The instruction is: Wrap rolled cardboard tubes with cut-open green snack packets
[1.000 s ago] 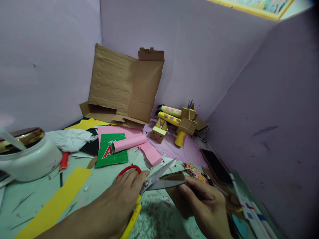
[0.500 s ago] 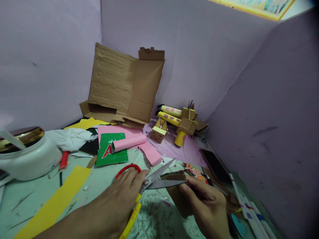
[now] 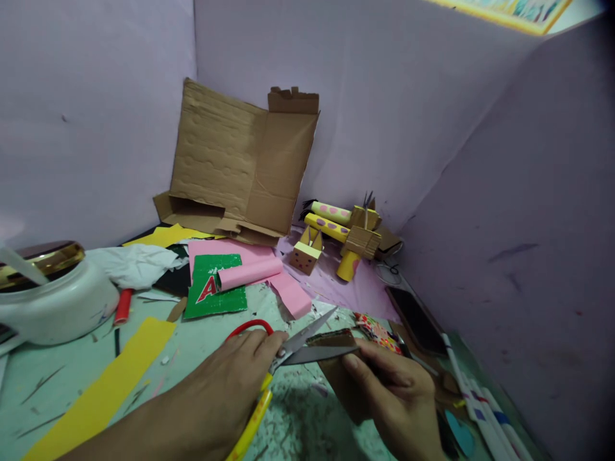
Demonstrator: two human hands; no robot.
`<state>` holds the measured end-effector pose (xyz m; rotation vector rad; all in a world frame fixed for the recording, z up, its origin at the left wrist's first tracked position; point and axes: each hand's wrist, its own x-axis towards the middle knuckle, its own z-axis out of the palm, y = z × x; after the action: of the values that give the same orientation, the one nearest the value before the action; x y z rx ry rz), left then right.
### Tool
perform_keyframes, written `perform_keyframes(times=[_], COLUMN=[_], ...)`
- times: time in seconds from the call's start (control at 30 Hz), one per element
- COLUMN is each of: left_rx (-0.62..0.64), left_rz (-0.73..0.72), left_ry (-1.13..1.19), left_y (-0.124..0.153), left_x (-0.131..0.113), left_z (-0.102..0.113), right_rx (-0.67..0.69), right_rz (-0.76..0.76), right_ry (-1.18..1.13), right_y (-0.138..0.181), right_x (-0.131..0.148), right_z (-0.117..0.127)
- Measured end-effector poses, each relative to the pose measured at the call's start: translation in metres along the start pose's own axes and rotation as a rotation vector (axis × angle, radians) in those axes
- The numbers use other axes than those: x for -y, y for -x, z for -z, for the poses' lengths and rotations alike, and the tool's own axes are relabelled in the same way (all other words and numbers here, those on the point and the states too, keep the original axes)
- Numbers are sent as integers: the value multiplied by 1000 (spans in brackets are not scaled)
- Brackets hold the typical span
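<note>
My left hand (image 3: 225, 390) is wrapped round the red and yellow handles of a pair of scissors (image 3: 307, 342), whose blades stand apart around the top edge of a small brown cardboard piece (image 3: 339, 374). My right hand (image 3: 401, 400) pinches that cardboard piece from the right, thumb on its front face. Both hands are low in the view, over a pale green table (image 3: 72, 378) strewn with paper scraps.
A yellow paper strip (image 3: 106, 390) lies left of my left arm. Behind are a white pot (image 3: 57, 301), a green card with a pink paper roll (image 3: 221, 285), a large folded cardboard box (image 3: 240, 166), cardboard craft figures (image 3: 346, 237), a phone (image 3: 416, 320) and markers (image 3: 485, 410).
Hardly anything differs. The view has shifted very slightly, and both hands keep their hold on the scissors and the cardboard piece.
</note>
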<state>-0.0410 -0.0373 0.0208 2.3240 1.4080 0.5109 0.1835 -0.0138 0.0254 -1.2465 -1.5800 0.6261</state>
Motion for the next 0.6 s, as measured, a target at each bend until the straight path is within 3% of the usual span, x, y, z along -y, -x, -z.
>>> perform_keyframes(times=[0.13, 0.37, 0.6], left_rx=[-2, 114, 87], left_rz=[16, 45, 39], left_ry=[21, -40, -52], left_y=[-5, -13, -11], left_x=[0, -8, -3], left_z=[-4, 6, -1], right_rx=[45, 107, 113], right_rz=[-19, -15, -49], right_ry=[-4, -13, -38], right_y=[-1, -3, -4], right_x=[0, -4, -2], right_z=[1, 4, 3])
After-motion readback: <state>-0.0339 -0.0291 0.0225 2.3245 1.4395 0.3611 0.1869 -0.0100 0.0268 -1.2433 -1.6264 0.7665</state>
